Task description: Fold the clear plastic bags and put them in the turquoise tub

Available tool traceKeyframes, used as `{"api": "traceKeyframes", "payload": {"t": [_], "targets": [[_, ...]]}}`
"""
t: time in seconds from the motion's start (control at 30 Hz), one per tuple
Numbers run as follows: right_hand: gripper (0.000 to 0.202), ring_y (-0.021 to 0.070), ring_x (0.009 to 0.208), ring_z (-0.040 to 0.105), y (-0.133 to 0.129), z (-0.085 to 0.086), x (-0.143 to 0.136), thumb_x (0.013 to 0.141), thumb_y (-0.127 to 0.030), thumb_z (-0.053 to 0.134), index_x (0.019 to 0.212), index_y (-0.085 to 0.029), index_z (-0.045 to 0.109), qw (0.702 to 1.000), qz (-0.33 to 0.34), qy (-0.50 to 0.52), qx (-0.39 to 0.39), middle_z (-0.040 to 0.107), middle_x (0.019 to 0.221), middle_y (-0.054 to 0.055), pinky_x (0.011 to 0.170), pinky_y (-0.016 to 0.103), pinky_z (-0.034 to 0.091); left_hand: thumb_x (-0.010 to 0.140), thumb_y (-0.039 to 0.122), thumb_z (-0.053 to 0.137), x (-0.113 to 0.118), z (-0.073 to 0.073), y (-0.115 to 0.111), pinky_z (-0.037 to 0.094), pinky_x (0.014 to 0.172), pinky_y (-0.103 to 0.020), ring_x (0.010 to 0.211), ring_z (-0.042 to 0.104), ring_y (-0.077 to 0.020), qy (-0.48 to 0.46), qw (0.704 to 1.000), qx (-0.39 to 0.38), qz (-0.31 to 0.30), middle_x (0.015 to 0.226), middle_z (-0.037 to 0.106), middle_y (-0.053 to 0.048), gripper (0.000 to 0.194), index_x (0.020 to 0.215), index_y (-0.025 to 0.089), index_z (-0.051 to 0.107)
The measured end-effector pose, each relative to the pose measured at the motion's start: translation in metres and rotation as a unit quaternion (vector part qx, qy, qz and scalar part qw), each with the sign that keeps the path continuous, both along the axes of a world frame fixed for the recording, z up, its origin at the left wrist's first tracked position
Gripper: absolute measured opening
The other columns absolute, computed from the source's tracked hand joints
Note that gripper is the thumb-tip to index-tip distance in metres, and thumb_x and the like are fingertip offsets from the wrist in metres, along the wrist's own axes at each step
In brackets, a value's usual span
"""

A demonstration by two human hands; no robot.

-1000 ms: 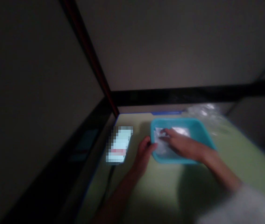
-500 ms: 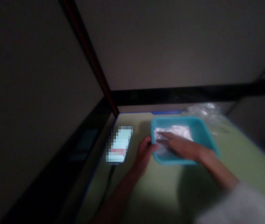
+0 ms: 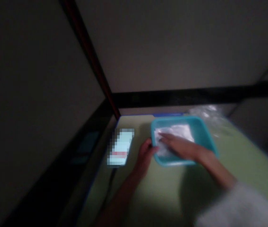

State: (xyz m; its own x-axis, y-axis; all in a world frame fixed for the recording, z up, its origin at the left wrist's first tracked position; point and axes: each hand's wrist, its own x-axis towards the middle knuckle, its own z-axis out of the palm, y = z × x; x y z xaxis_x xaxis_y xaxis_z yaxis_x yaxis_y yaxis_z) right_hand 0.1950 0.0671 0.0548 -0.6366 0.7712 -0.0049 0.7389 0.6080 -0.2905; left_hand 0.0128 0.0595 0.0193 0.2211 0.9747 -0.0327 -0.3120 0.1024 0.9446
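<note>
A turquoise plastic basin (image 3: 208, 135) rests on a pale green tabletop. Its left rim is gripped by my left hand (image 3: 145, 156), thumb over the edge and fingers outside. Inside lies a shiny, whitish clear plastic packet (image 3: 184, 130); blur and dim light hide what it contains. My right hand (image 3: 183, 147) reaches over the near rim into the basin. Its fingers stretch out toward the left, palm down on the packet, and they cover part of it.
A lit, pixelated phone-like screen (image 3: 121, 147) is left of the basin, with a dark cable (image 3: 111, 181) running toward me. Crumpled clear plastic (image 3: 208, 114) lies behind the basin. Dark walls border the table (image 3: 158, 195) at left and back.
The basin has shifted slightly left and away from me. On the packet, my right hand's fingers have come closer together and lie flatter. My left hand keeps its grip on the rim.
</note>
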Motion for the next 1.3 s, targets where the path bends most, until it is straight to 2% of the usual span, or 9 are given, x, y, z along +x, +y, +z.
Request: {"api": "traceKeyframes", "payload": {"t": [0.2,0.37,0.53,0.73,0.83,1.03,1.17,1.3], "targets": [[0.037,0.031,0.126,0.044,-0.008,0.018,-0.001,0.089,-0.008,0.039,0.121,-0.009,0.058,0.999,-0.005,-0.031,-0.004,0.037,0.144,0.02,0.103,0.044,0.036,0.06,0.025,0.066,0.001,0.001,0.0,0.037,0.061,-0.022,0.062,0.047,-0.0108,0.008,1.0,-0.003,0.008,0.065,0.053,0.003,0.017,0.072,0.016,0.058],[0.039,0.0296,0.124,0.046,-0.014,0.034,-0.002,0.089,-0.008,0.038,0.122,-0.013,0.057,0.999,-0.02,-0.041,-0.023,0.035,0.146,0.017,0.103,0.043,0.036,0.06,0.026,0.066,0.0,-0.001,0.0,0.037,0.06,-0.022,0.063,0.047,-0.0111,0.012,1.0,-0.006,0.011,0.064,0.051,0.004,0.017,0.071,0.016,0.058],[0.038,0.0303,0.126,0.043,-0.013,0.029,-0.001,0.088,-0.008,0.04,0.12,-0.012,0.059,0.999,-0.018,-0.033,-0.034,0.036,0.144,0.019,0.104,0.044,0.035,0.061,0.026,0.065,0.0,-0.002,0.001,0.037,0.06,-0.022,0.064,0.047,-0.0113,0.01,1.0,-0.005,0.008,0.065,0.051,0.003,0.017,0.072,0.016,0.057],[0.046,0.0309,0.137,0.022,-0.012,0.02,-0.002,0.081,-0.004,0.048,0.124,-0.017,0.058,0.997,-0.037,-0.044,-0.05,0.027,0.149,0.015,0.109,0.046,0.025,0.063,0.026,0.065,0.0,-0.003,0.0,0.036,0.06,-0.022,0.065,0.047,-0.0113,0.017,1.0,-0.003,0.001,0.065,0.05,0.003,0.016,0.072,0.016,0.056],[0.049,0.0307,0.137,0.019,-0.012,0.019,-0.002,0.08,-0.004,0.049,0.126,-0.02,0.057,0.997,-0.036,-0.047,-0.053,0.026,0.151,0.012,0.11,0.047,0.024,0.063,0.026,0.065,0.0,-0.003,0.0,0.036,0.06,-0.022,0.065,0.047,-0.0111,0.019,1.0,0.004,-0.002,0.066,0.051,0.003,0.016,0.073,0.016,0.057],[0.049,0.029,0.136,0.025,-0.015,0.031,-0.003,0.082,-0.006,0.05,0.129,-0.018,0.053,0.995,-0.034,-0.05,-0.078,0.026,0.15,0.014,0.11,0.043,0.025,0.062,0.027,0.065,-0.001,-0.003,0.001,0.037,0.061,-0.022,0.065,0.049,-0.0122,0.026,1.0,-0.004,0.002,0.065,0.05,0.003,0.017,0.072,0.016,0.056],[0.044,0.0277,0.13,0.038,-0.02,0.044,-0.001,0.086,-0.009,0.046,0.129,-0.014,0.053,0.994,-0.025,-0.053,-0.095,0.038,0.144,0.016,0.106,0.041,0.032,0.063,0.027,0.065,-0.001,-0.004,0.001,0.036,0.06,-0.021,0.064,0.047,-0.0111,0.027,1.0,0.001,0.002,0.065,0.05,0.003,0.016,0.071,0.016,0.056],[0.042,0.0268,0.126,0.045,-0.025,0.047,0.004,0.088,-0.012,0.042,0.128,-0.01,0.053,0.994,-0.02,-0.05,-0.096,0.047,0.137,0.017,0.104,0.039,0.036,0.062,0.027,0.065,-0.001,-0.005,0.002,0.036,0.058,-0.021,0.063,0.046,-0.0107,0.026,1.0,0.0,0.005,0.065,0.051,0.003,0.016,0.069,0.017,0.055]]}}
